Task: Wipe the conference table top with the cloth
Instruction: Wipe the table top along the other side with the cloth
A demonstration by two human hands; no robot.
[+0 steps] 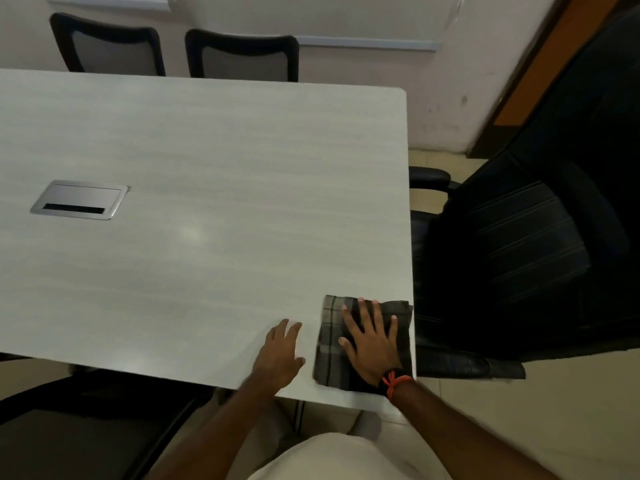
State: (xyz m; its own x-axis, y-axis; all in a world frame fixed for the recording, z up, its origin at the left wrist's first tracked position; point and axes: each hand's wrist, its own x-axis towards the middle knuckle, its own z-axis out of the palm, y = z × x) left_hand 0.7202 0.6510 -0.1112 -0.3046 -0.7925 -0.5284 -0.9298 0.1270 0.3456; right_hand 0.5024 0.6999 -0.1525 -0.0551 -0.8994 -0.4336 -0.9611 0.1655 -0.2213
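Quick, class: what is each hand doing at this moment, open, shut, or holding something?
Left hand: open, fingers straight, resting flat on the conference table, holding nothing.
Right hand: open, fingers spread, pressing flat on the folded cloth.

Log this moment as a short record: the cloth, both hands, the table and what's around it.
cloth: folded, plaid, at near right corner
right hand: flat on the cloth, fingers spread
left hand: flat on bare table beside cloth
table: pale wood-grain top
cable box: metal, set into top
far chairs: two, beyond table
black armchair: at table's right end
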